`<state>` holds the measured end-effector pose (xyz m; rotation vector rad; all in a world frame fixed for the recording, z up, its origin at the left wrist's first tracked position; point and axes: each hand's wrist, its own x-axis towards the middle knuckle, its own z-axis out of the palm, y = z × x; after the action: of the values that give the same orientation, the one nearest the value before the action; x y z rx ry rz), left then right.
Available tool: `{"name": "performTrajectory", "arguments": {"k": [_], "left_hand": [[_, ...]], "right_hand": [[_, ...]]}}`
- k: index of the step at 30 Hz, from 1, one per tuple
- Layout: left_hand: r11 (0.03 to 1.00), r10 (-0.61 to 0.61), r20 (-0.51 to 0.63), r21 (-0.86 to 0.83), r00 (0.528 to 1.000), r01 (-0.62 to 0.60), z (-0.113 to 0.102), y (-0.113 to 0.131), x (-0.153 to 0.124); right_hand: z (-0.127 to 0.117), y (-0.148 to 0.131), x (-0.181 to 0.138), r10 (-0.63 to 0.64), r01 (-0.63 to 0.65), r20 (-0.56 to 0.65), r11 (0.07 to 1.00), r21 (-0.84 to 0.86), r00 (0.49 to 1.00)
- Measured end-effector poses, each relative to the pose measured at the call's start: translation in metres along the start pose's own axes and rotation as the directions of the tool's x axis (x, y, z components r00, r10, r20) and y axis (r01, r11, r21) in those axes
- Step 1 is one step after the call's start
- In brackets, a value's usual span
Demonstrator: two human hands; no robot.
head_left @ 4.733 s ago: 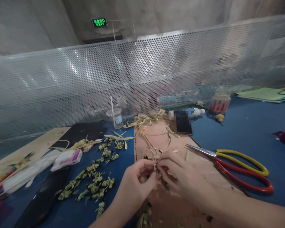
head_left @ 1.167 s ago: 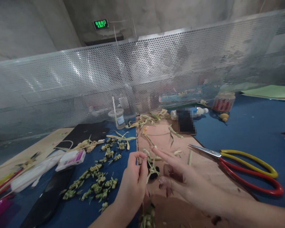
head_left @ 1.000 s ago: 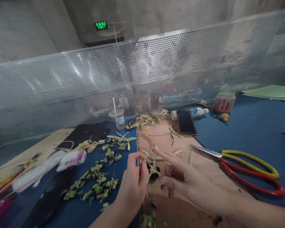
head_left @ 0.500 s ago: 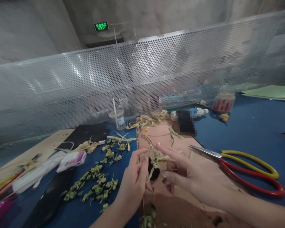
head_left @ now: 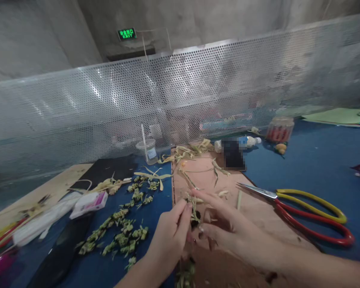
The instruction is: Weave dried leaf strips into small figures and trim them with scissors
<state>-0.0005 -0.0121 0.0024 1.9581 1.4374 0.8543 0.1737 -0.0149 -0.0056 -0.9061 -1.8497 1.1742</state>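
Note:
My left hand (head_left: 169, 234) is closed, thumb and forefinger pinched on a small bundle of pale green dried leaf strips (head_left: 194, 207). A dark black piece (head_left: 196, 221) shows just behind the strips, its kind unclear. My right hand (head_left: 238, 228) is close on the other side, forefinger stretched out over the strips and thumb held apart from it. Its other fingers curl partly out of sight. Both hands are above a brown cardboard sheet (head_left: 198, 170). Left of them, several knotted green strip pieces (head_left: 127, 232) lie on the blue table (head_left: 156, 244).
Scissors (head_left: 277, 198) with red and yellow handles lie at right. Loose dried strips (head_left: 192, 151), a plastic cup with a straw (head_left: 150, 154) and a bottle (head_left: 252, 141) are farther back. A white-purple packet (head_left: 88, 205) sits left. A perforated metal screen (head_left: 183, 84) stands behind.
My right forefinger has shifted slightly left over the strips, and the left fingers have drawn closer together on them. The loose strip ends stick out less. The view has moved slightly.

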Motion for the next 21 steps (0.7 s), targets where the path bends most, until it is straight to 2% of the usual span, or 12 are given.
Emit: {"name": "performTrajectory", "arguments": {"k": [6, 10, 12, 16, 18, 21], "left_hand": [[0.999, -0.041, 0.03, 0.028, 0.999, 0.041, 0.0, 0.001, 0.0], [0.99, 0.033, 0.031, 0.134, 0.999, -0.037, 0.001, 0.0, -0.001], [0.981, 0.063, 0.041, 0.179, 0.997, -0.07, 0.003, -0.001, -0.002], [0.969, 0.1, 0.096, 0.216, 0.99, -0.119, 0.008, -0.003, -0.005], [0.965, 0.115, 0.124, 0.222, 0.986, -0.141, 0.009, -0.003, -0.007], [0.953, 0.121, 0.132, 0.261, 0.984, -0.153, 0.009, -0.002, -0.008]], "right_hand": [[0.005, 0.001, 0.006, 0.216, -0.18, -0.128, 0.952, 0.248, 0.968], [0.011, 0.007, 0.011, 0.36, -0.333, -0.067, 0.908, 0.254, 0.931], [0.015, 0.009, 0.012, 0.315, -0.296, -0.071, 0.934, 0.201, 0.946], [0.021, 0.009, 0.01, 0.11, -0.095, -0.175, 0.991, 0.092, 0.978], [0.022, 0.007, 0.008, 0.107, -0.09, -0.165, 0.99, 0.11, 0.98], [0.021, 0.005, 0.006, 0.171, -0.153, -0.127, 0.978, 0.144, 0.977]]}}
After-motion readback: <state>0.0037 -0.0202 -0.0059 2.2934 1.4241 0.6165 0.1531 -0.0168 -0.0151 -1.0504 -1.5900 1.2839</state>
